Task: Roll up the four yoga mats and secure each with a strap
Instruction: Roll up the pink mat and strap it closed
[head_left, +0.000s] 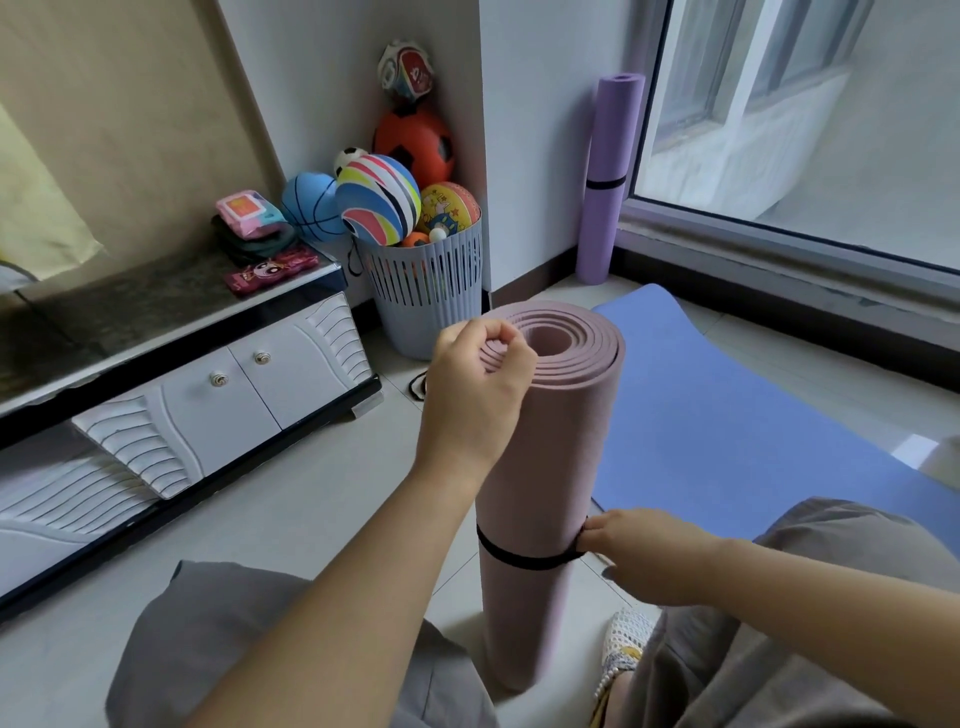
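The dusty-pink rolled foam yoga mat (545, 467) stands on end on the tiled floor between the seated person's knees, its long axis upright. The left hand (478, 384) is at the top, fingers curled over the rim and gripping the outer layers of the spiral, so the roll hangs straight down from those fingers. Far below, the right hand (639, 551) pinches the thin black elastic strap (519, 558) where it meets the roll's right side. The strap circles the lower part of the mat, running leftward from the fingertips. The right hand is the nearer one to the strap, and I would guess any sliding or tightening falls to it while the left steadies the roll.

Beyond the right fingers a blue foam mat (727, 415) lies flat and unrolled. Farther off, a lilac rolled mat (608, 176) stands in the corner with a strap round it.

Past the left knuckles is a grey slotted plastic basket (426, 296), heaped above its rim with coloured balls (376, 200). A second black loop (417, 387) lies on the floor at its foot.
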